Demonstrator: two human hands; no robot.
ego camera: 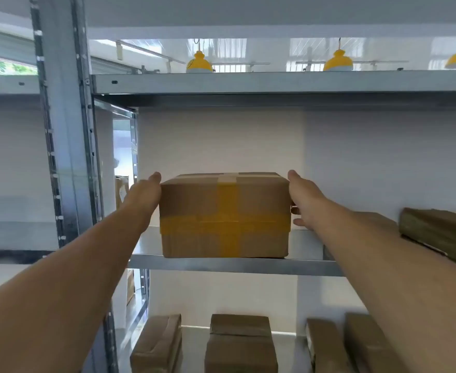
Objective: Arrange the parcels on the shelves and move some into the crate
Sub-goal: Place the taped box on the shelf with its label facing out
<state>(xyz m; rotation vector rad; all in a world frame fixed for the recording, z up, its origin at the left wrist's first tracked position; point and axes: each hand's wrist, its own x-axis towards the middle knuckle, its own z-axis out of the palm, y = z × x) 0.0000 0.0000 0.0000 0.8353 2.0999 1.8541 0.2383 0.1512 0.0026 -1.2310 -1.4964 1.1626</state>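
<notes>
A brown cardboard parcel [224, 215] crossed with yellow tape sits at the front edge of the middle metal shelf [232, 263], slightly overhanging it. My left hand [146, 193] presses flat against its left side and my right hand [303, 200] clasps its right side, so the box is held between both palms. The fingers of both hands are partly hidden behind the box. No crate is in view.
A flat brown parcel [439, 232] lies at the right on the same shelf. Several taped parcels [239, 343] rest on the shelf below. A steel upright [65, 130] stands on the left, an upper shelf [275, 82] overhead, a white wall behind.
</notes>
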